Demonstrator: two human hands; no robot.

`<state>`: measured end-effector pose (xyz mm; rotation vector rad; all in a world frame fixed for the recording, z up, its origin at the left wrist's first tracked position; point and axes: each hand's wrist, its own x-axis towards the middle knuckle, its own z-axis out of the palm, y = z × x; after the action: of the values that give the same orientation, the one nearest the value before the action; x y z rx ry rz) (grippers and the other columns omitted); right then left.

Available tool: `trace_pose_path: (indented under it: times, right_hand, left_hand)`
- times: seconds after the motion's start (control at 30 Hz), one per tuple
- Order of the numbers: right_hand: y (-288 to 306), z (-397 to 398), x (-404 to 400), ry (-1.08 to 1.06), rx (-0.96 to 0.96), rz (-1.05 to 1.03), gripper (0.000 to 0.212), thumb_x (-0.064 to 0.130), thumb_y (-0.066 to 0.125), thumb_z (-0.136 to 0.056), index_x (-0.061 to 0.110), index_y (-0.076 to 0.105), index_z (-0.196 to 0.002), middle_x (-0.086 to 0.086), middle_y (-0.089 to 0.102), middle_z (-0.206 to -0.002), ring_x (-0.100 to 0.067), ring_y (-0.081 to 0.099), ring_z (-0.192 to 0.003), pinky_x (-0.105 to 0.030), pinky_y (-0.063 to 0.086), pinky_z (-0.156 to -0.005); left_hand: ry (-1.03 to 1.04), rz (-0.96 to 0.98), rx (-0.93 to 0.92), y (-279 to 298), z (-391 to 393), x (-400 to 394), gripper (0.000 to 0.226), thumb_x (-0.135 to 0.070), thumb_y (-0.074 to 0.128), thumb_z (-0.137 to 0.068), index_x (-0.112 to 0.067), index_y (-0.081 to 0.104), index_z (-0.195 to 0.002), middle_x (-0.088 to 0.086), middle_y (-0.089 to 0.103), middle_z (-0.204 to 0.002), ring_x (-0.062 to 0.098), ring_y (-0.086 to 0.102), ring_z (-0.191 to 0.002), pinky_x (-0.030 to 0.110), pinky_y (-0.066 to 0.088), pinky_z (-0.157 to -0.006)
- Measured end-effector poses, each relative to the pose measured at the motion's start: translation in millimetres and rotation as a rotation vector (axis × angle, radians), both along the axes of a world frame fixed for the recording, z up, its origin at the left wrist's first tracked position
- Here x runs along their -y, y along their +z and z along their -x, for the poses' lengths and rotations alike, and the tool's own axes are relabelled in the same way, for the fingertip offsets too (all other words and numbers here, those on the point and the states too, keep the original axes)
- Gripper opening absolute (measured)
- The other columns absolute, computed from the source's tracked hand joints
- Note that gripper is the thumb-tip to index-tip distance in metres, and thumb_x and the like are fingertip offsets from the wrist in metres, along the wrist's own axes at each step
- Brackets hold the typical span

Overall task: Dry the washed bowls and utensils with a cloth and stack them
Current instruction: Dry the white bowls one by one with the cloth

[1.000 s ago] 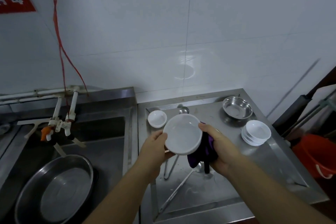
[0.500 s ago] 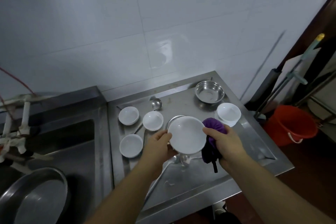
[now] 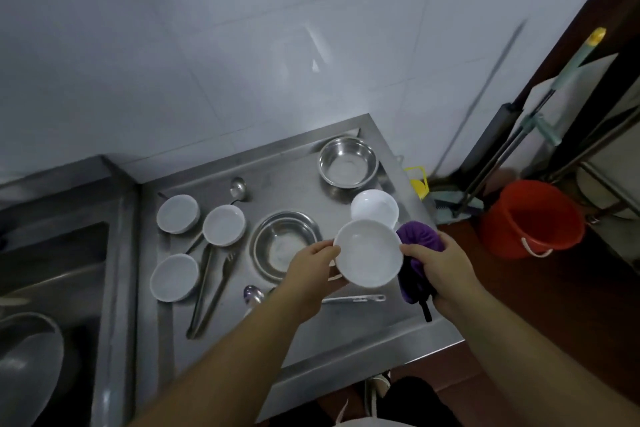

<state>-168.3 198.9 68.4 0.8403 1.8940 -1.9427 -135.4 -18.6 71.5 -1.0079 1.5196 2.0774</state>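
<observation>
From the head camera, the left hand (image 3: pixel 311 267) pinches the rim of a white bowl (image 3: pixel 369 253), held above the steel counter (image 3: pixel 346 340). The right hand (image 3: pixel 446 270) grips a purple cloth (image 3: pixel 420 239) at the bowl's other side. Just behind is a stack of white bowls (image 3: pixel 374 208). Around lie a flat steel bowl (image 3: pixel 280 243), a deeper steel bowl (image 3: pixel 348 161), three small white bowls, tongs (image 3: pixel 207 291) and a ladle (image 3: pixel 238 188). The left forearm hides most of a spoon (image 3: pixel 252 295). An orange bucket (image 3: pixel 530 218) stands on the floor.
</observation>
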Motion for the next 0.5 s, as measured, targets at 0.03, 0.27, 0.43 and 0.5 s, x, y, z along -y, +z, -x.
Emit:
trace_pose_path:
  times: [0.03, 0.27, 0.43, 0.5]
  right_hand:
    - [-5.1, 3.8, -9.3, -0.009, 0.008, -0.014, 0.036, 0.002, 0.086, -0.079, 0.025, 0.069, -0.100, -0.013, 0.077, -0.100, -0.028, 0.074, -0.084, -0.041, 0.063, -0.076]
    - [-66.8, 14.5, -56.7, -0.022, 0.079, -0.207, 0.047, 0.013, 0.088, -0.077, 0.021, 0.067, -0.118, 0.000, 0.073, -0.102, -0.023, 0.071, -0.090, -0.040, 0.061, -0.080]
    - [-105.3, 15.1, -66.3, -0.003, 0.138, -0.322, 0.048, 0.020, 0.083, -0.076, 0.039, 0.059, -0.113, 0.011, 0.067, -0.093, -0.016, 0.067, -0.080, -0.034, 0.056, -0.064]
    - [-116.9, 18.7, -67.4, 0.019, 0.160, -0.358, 0.049, 0.020, 0.081, -0.077, 0.041, 0.057, -0.114, 0.012, 0.066, -0.093, -0.016, 0.067, -0.079, -0.034, 0.056, -0.064]
  left_hand:
    - [-0.008, -0.005, 0.014, -4.2, 4.3, -10.2, 0.018, -0.012, 0.060, -0.103, -0.017, 0.073, -0.113, 0.013, 0.075, -0.114, 0.034, 0.076, -0.102, 0.043, 0.066, -0.080]
    - [-0.082, 0.055, 0.162, -49.0, 25.9, -64.9, 0.013, -0.016, 0.061, -0.103, -0.015, 0.065, -0.116, 0.014, 0.066, -0.125, 0.032, 0.070, -0.107, 0.040, 0.066, -0.071]
    - [-0.129, 0.091, 0.250, -93.7, 35.1, -80.5, 0.012, -0.017, 0.062, -0.103, -0.017, 0.069, -0.112, 0.013, 0.072, -0.117, 0.028, 0.071, -0.103, 0.033, 0.063, -0.070]
    - [-0.133, 0.080, 0.266, -110.7, 39.2, -84.1, 0.015, -0.015, 0.063, -0.102, -0.013, 0.069, -0.116, 0.014, 0.072, -0.118, 0.029, 0.072, -0.104, 0.036, 0.064, -0.076]
